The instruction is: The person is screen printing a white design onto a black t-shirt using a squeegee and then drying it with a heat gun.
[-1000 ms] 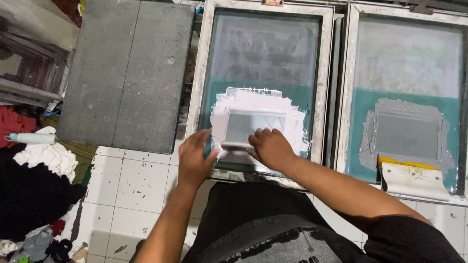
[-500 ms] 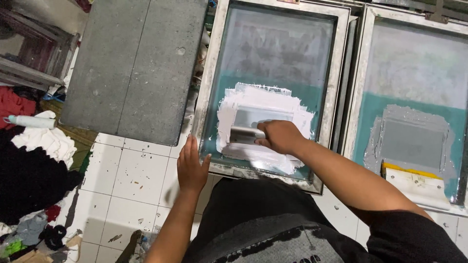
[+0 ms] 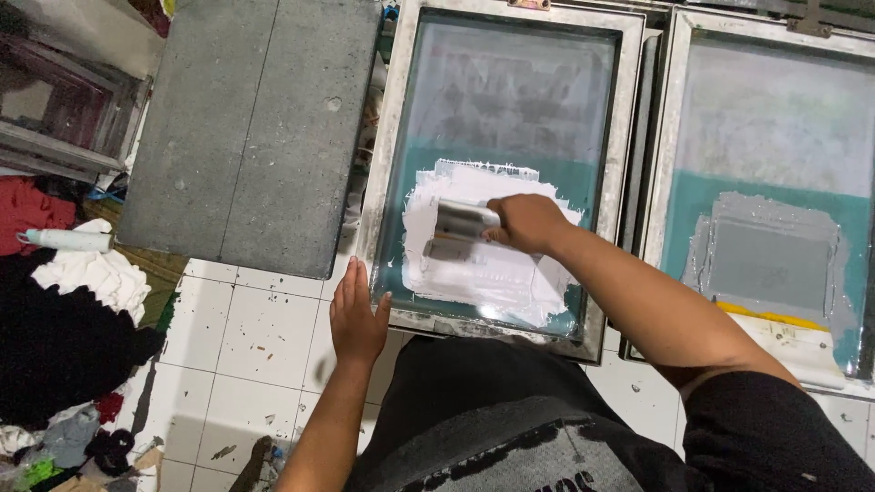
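The squeegee (image 3: 463, 221) is lying across the white ink patch (image 3: 483, 264) inside the middle printing screen (image 3: 506, 173), its blade grey and smeared, its body coated in the same white paste. The right hand (image 3: 527, 223) is gripping its right end, fingers wrapped shut around it, with the forearm running off toward four o'clock. The ink is spreading as a ragged rectangle, thick and glossy toward six o'clock and thin with streaked edges at twelve; the mesh around it is showing teal below and pale grey above.

The left hand (image 3: 355, 314) is hanging flat with fingers together and holding nothing, just outside the frame's corner at seven o'clock, over white floor tiles (image 3: 246, 337). The frame's metal rim is dull and paint-crusted, boxing the squeegee in on all sides with more mesh open toward twelve o'clock.

At nine o'clock a flat grey board (image 3: 246, 128) is sitting, rough and speckled. At three o'clock a second screen (image 3: 775, 182) is carrying a grey ink patch and a yellow-edged squeegee (image 3: 784, 333). A heap of black, white and red cloth (image 3: 64, 319) is lying at eight o'clock.
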